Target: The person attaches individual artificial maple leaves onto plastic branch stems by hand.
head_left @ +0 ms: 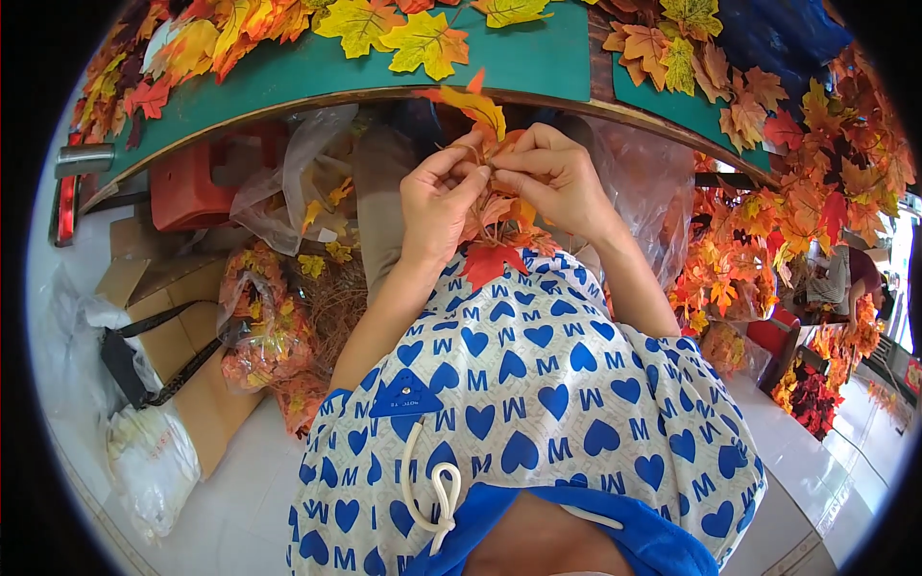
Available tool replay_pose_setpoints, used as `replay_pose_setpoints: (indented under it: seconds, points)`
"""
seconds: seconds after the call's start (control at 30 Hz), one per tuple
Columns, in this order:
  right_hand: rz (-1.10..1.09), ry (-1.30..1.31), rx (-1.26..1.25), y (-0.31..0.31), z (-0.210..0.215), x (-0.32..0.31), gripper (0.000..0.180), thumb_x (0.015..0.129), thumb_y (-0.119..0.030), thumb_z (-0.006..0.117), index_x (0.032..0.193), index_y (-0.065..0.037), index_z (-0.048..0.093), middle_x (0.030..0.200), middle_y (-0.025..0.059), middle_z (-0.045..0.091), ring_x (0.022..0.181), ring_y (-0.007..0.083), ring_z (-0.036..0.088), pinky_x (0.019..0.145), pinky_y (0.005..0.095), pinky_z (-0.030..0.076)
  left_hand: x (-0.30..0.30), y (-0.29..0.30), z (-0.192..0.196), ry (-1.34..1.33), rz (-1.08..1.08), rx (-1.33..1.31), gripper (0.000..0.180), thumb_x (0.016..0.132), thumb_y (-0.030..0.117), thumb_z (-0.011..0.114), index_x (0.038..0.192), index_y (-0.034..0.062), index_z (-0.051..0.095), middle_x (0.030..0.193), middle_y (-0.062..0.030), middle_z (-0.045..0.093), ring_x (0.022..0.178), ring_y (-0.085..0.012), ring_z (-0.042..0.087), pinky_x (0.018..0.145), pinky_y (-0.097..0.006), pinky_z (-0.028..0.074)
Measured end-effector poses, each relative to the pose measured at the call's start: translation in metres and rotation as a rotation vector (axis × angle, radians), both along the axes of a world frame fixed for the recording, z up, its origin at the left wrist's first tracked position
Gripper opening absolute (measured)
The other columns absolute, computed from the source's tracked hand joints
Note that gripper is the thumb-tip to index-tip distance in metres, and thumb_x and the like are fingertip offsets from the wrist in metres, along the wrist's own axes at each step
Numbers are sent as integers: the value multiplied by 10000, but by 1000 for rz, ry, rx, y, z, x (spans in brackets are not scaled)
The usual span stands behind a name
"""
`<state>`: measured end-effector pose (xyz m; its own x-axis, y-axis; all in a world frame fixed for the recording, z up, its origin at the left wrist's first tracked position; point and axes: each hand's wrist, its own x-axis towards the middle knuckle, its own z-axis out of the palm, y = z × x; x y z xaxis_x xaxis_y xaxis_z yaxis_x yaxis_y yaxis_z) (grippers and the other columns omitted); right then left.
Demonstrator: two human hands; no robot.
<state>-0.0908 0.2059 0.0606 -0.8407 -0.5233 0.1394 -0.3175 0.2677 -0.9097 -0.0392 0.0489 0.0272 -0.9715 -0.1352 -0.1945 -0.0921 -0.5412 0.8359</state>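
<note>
Both of my hands meet over my lap, just in front of the table's near edge. My left hand (439,201) and my right hand (557,182) are pinched close together on the thin stems of an artificial maple leaf garland (492,216). Orange and yellow leaves (473,108) stick up above my fingers. A red leaf (493,262) and paler orange ones hang below them against my patterned apron (519,384). The exact spot between my fingertips is too small to make out.
Artificial leaves lie along the green table (519,53), with yellow ones (427,45) nearest me. A red plastic stool (197,182) stands under it. Leaf-filled plastic bags (259,331) and cardboard (192,307) lie at left. Leaf garlands (735,259) hang at right, where another person (850,278) sits farther off.
</note>
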Motion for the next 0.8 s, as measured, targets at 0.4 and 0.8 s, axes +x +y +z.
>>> replay_pose_setpoints:
  seconds: [0.4, 0.8]
  points:
    - [-159, -609, -263, 1, -6, 3, 97, 784, -40, 698, 839, 38, 681, 838, 39, 619, 722, 90, 579, 641, 200, 474, 0, -7, -1, 284, -25, -668, 247, 794, -72, 620, 1037, -34, 598, 852, -30, 602, 746, -68, 555, 687, -197, 458]
    - [-177, -465, -314, 0, -23, 13, 82, 762, 0, 706, 824, 46, 679, 831, 46, 617, 742, 115, 590, 690, 234, 477, -2, -6, 13, 77, -136, -246, 198, 842, -52, 564, 1037, -23, 584, 790, -3, 566, 573, -38, 489, 484, -173, 376]
